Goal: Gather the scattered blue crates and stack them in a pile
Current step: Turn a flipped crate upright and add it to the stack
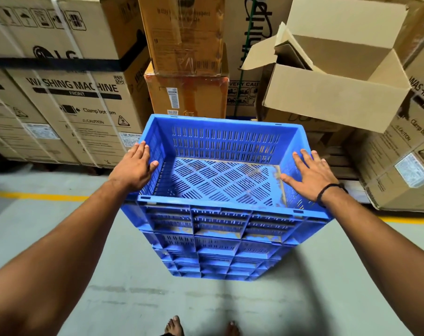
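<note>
A pile of blue slotted plastic crates [220, 253] stands on the floor in front of me. The top crate [220, 141] is empty and sits level on the ones below. My left hand [135, 166] lies flat against the top crate's left rim, fingers spread, thumb over the inner wall. My right hand [312, 173], with a black band on the wrist, lies flat on the right rim, fingers spread. Neither hand is curled around the crate.
Large washing machine cartons [72, 93] line the left wall. Stacked brown boxes [186, 69] stand right behind the pile. An open empty carton [332, 93] overhangs at the right. A yellow floor line [36, 196] runs across the grey concrete floor [133, 287]. My bare feet [174, 326] are near the bottom edge.
</note>
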Tool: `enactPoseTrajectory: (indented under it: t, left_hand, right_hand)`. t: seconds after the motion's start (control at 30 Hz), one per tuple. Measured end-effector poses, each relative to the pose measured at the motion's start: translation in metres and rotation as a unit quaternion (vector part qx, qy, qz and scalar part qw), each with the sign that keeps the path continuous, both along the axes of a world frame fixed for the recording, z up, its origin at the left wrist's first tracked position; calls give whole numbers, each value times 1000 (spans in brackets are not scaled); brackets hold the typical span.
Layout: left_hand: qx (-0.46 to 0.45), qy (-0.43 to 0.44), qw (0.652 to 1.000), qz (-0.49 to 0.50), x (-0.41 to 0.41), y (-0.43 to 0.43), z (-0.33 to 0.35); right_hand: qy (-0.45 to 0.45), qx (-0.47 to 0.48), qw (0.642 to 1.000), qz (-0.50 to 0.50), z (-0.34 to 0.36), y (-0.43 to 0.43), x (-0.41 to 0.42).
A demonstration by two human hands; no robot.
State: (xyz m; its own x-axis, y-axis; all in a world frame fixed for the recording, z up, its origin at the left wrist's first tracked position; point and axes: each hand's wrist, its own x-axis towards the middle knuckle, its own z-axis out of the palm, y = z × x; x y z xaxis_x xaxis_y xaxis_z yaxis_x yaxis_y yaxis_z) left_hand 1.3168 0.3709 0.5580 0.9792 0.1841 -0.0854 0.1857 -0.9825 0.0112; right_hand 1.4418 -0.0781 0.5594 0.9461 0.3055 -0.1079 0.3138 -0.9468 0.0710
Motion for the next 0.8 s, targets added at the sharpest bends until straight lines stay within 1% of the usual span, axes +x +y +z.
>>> enactPoseTrajectory:
  t: [0.07, 0.17, 0.27, 0.33, 0.5, 0.57, 0.67, 0.73, 0.8]
  left_hand:
    - [-5, -14, 1000, 8, -2, -3, 5]
    - [-15, -60, 998, 23, -9, -10, 8]
    - [-37, -79, 996, -13, -15, -22, 11]
    - [-66, -80, 994, -38, -17, -38, 14]
    - [-111, -69, 983, -130, -48, -78, 20]
    - [-118, -71, 976, -170, -66, -87, 19]
    - [-125, -81, 963, -225, -92, -110, 19]
    - [-131, -67, 950, -275, -114, -136, 21]
    - [-140, -56, 930, -335, -137, -169, 22]
  right_hand:
    - [-2, -1, 1000, -2, 3, 1, -2]
    - [0, 32, 999, -16, 11, 0, -8]
    - [-12, 49, 999, -20, 21, 10, -29]
    - [-26, 61, 998, -16, 25, 22, -49]
    - [-39, 136, 989, -42, 29, 44, -129]
    - [-58, 169, 982, -57, 31, 49, -167]
    - [-71, 203, 972, -94, 33, 40, -222]
    - [-78, 219, 965, -124, 30, 25, -265]
    - [-94, 228, 956, -158, 26, 4, -313]
